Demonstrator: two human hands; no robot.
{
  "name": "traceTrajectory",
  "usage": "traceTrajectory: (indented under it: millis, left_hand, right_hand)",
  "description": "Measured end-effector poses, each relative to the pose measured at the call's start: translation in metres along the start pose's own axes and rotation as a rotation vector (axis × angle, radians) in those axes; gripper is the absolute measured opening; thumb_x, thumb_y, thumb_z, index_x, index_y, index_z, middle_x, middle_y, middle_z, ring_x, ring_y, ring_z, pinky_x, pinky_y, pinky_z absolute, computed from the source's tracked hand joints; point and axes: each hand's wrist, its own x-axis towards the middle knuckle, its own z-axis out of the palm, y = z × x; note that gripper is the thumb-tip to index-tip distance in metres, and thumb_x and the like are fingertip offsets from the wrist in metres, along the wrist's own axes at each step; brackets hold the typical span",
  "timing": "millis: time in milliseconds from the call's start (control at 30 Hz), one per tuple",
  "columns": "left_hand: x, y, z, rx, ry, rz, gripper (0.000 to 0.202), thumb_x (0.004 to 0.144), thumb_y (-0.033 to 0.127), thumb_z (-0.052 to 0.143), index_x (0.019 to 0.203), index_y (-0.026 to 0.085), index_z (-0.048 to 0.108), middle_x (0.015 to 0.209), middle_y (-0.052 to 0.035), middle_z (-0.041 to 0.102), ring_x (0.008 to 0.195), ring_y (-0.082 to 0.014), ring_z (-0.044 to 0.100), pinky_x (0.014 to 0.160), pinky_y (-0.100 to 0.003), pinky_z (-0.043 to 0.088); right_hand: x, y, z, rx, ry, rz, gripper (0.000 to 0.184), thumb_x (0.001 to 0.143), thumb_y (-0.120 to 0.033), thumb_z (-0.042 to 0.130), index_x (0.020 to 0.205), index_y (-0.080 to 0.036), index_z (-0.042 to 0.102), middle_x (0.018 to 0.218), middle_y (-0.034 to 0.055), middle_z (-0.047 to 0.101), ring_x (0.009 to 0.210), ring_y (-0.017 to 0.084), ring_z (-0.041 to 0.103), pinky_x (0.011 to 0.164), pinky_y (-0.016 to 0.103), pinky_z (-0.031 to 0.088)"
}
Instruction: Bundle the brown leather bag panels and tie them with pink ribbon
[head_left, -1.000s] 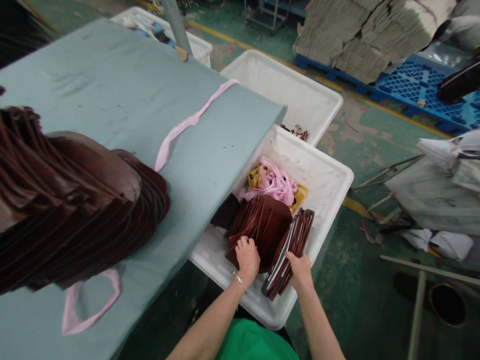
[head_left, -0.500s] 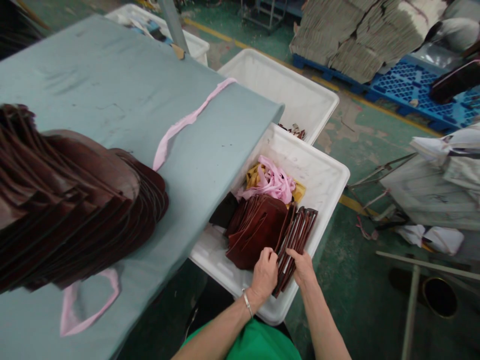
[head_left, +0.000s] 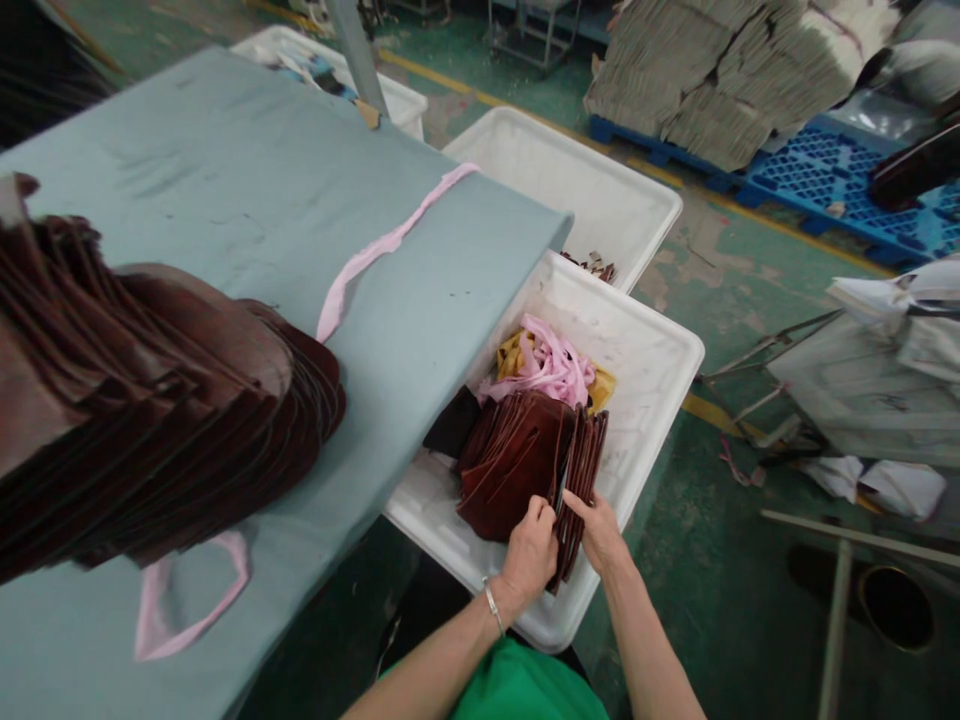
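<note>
Gripped at its near end by the closed left hand (head_left: 531, 545) and right hand (head_left: 600, 530), the bundle of leather pieces (head_left: 581, 465) could be splayed if squeezed unevenly.

3 white tubs (head_left: 660, 350) (head_left: 637, 195) (head_left: 401, 98), 2 hands (head_left: 531, 550) (head_left: 600, 530), 2 heaps of brown leather pieces (head_left: 150, 400) (head_left: 517, 460), 1 table (head_left: 262, 180), 1 blue pallet (head_left: 825, 180)

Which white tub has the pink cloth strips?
The nearest tub, where the left hand and right hand hold brown leather pieces; the tub behind it has only scraps.
</note>
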Motion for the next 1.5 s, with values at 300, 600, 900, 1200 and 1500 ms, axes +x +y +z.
traceTrajectory:
  millis: [300, 600, 900, 1200, 1500]
  left_hand:
    - [-0.004, 0.002, -0.006, -0.084, 0.0, 0.082, 0.032, 0.076, 0.001, 0.04, 0.101, 0.02, 0.044, 0.131, -0.01, 0.043, 0.113, -0.0211, 0.051, 0.098, -0.04, 0.044]
    - [-0.005, 0.008, -0.006, -0.211, -0.008, 0.116, 0.054, 0.069, 0.002, 0.045, 0.12, 0.019, 0.04, 0.119, -0.01, 0.05, 0.115, -0.0233, 0.046, 0.101, -0.042, 0.038]
    - [0.021, -0.004, -0.006, -0.365, -0.034, -0.254, 0.039, 0.078, 0.032, 0.06, 0.113, 0.02, 0.05, 0.112, -0.0079, 0.047, 0.111, -0.0229, 0.046, 0.101, -0.04, 0.036]
    - [0.021, 0.002, -0.003, -0.571, -0.087, -0.29, 0.047, 0.076, 0.029, 0.066, 0.113, 0.019, 0.04, 0.109, -0.0061, 0.056, 0.097, -0.0178, 0.057, 0.09, -0.032, 0.043]
    - [0.021, 0.001, 0.002, -0.617, -0.075, -0.281, 0.04, 0.082, 0.03, 0.06, 0.114, 0.019, 0.039, 0.115, -0.0087, 0.056, 0.102, -0.0174, 0.057, 0.093, -0.033, 0.043]
  right_hand:
    - [0.0, -0.005, 0.0, -0.033, -0.058, 0.0, 0.042, 0.065, -0.04, 0.079, 0.097, -0.018, 0.064, 0.088, 0.0043, 0.069, 0.077, 0.019, 0.063, 0.075, 0.033, 0.051]
    - [0.005, -0.008, 0.0, -0.079, 0.011, -0.036, 0.044, 0.059, -0.034, 0.083, 0.094, -0.018, 0.061, 0.077, 0.0001, 0.067, 0.068, 0.016, 0.06, 0.066, 0.029, 0.049]
    - [0.003, 0.003, -0.004, 0.07, -0.032, -0.001, 0.042, 0.064, -0.047, 0.078, 0.091, -0.018, 0.065, 0.086, 0.0036, 0.069, 0.081, 0.02, 0.064, 0.079, 0.033, 0.051]
    - [0.002, 0.01, -0.014, 0.128, -0.02, -0.027, 0.042, 0.066, -0.041, 0.078, 0.098, -0.021, 0.06, 0.091, 0.0017, 0.069, 0.086, 0.019, 0.064, 0.082, 0.033, 0.051]
    - [0.001, 0.01, -0.016, 0.135, -0.009, -0.042, 0.036, 0.065, -0.04, 0.077, 0.091, -0.022, 0.061, 0.088, 0.0013, 0.069, 0.082, 0.019, 0.064, 0.082, 0.034, 0.051]
